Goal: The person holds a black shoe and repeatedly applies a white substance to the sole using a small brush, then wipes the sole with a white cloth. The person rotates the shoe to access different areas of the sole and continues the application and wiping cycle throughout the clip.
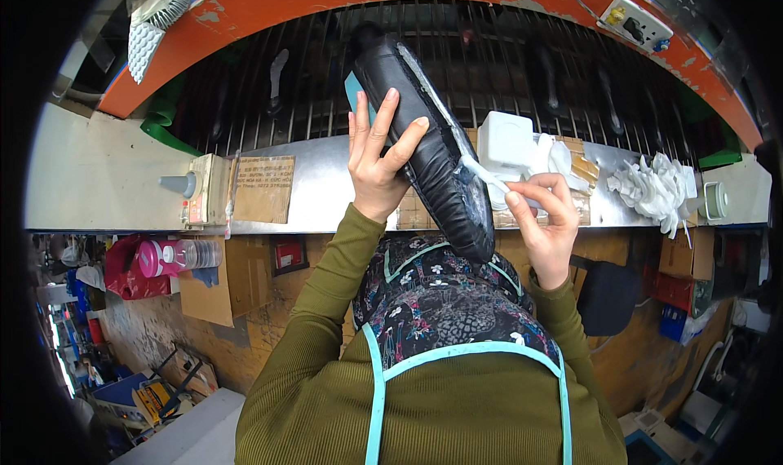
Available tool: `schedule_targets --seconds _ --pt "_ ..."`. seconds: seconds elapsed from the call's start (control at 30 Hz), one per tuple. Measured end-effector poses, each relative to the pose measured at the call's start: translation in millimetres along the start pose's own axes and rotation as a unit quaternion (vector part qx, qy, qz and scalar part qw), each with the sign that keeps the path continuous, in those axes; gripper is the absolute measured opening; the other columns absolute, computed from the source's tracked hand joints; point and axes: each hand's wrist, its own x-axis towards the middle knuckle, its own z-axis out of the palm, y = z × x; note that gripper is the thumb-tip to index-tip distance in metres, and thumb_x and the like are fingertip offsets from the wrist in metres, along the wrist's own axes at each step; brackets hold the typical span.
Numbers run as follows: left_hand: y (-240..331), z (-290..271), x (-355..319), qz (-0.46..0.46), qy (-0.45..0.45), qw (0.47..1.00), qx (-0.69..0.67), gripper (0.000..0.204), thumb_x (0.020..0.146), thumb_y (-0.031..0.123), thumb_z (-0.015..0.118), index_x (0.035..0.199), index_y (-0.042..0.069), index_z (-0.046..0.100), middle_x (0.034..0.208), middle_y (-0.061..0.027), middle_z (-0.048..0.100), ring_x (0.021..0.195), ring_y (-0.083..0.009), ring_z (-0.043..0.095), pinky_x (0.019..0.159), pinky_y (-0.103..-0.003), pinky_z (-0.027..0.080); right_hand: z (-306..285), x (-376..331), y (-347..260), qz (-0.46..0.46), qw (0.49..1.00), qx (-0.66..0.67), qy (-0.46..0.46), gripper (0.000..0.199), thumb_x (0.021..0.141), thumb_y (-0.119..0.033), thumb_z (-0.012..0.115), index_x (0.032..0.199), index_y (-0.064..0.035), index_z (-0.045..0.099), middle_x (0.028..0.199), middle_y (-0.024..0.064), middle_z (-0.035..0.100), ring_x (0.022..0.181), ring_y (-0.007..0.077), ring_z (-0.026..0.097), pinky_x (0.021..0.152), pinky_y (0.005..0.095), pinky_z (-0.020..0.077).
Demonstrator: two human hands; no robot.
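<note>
Behind left hand [377,159], shoe upper [431,151] partly hidden; brush [483,172] tip blurred.

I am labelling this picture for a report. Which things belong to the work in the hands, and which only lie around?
In use:
- black shoe upper, held by left hand
- white glue brush, held by right hand
- white tub

Lying about:
- crumpled white cloth
- pink bottle
- cardboard label
- white scrub brush

Single head-worn fisheye view, looking down, close over a steel workbench [122,188]
</note>
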Motion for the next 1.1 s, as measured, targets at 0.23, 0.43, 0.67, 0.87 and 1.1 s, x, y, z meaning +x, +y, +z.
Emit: schedule_targets --seconds 0.23,0.43,0.67,0.87,1.1 --pt "-3 1 4 -0.01 0.0 1.0 0.006 0.061 0.064 0.018 0.082 0.12 0.03 0.062 0.142 -0.0109 0.048 0.133 -0.0474 0.036 0.104 -0.063 0.032 2 17 9 -0.038 0.999 0.021 -0.031 0.015 0.08 -0.006 0.074 0.095 -0.0048 0.075 0.086 0.0033 0.058 0.068 0.0079 0.052 0.054 0.0211 0.0403" --pt "-10 1 10 -0.017 -0.011 1.0 0.017 0.064 0.061 0.015 0.083 0.121 0.028 0.063 0.142 -0.0091 0.049 0.131 -0.0447 0.04 0.106 -0.057 0.034 -13 19 21 -0.055 0.993 0.033 -0.097 0.016 0.079 -0.005 0.074 0.095 -0.0043 0.075 0.081 0.0027 0.059 0.067 0.0077 0.052 0.053 0.0209 0.04" --pt "-13 4 13 -0.042 -0.035 0.998 0.014 0.064 0.062 0.014 0.083 0.121 0.027 0.062 0.142 -0.006 0.048 0.131 -0.0428 0.041 0.107 -0.055 0.034 -25 11 20 -0.003 0.989 0.048 -0.137 0.016 0.079 -0.001 0.071 0.096 0.0004 0.072 0.086 0.0059 0.059 0.077 0.0139 0.055 0.066 0.0255 0.0423" --pt "-9 5 13 -0.085 -0.068 0.994 -0.011 0.064 0.063 0.011 0.082 0.122 0.026 0.062 0.143 -0.0043 0.047 0.131 -0.0422 0.041 0.109 -0.053 0.033 -38 -1 24 0.016 0.987 0.088 -0.137 0.015 0.08 -0.003 0.072 0.096 -0.001 0.073 0.087 0.0042 0.059 0.072 0.0095 0.053 0.06 0.0219 0.0414" --pt "-8 10 4 -0.115 -0.091 0.988 -0.045 0.066 0.061 0.006 0.082 0.122 0.02 0.061 0.143 -0.0063 0.047 0.13 -0.0429 0.042 0.109 -0.051 0.033 -33 -19 18 0.063 0.991 0.097 -0.073 0.015 0.082 -0.005 0.071 0.096 -0.0024 0.074 0.085 0.0019 0.056 0.07 0.0065 0.049 0.056 0.0194 0.0377"
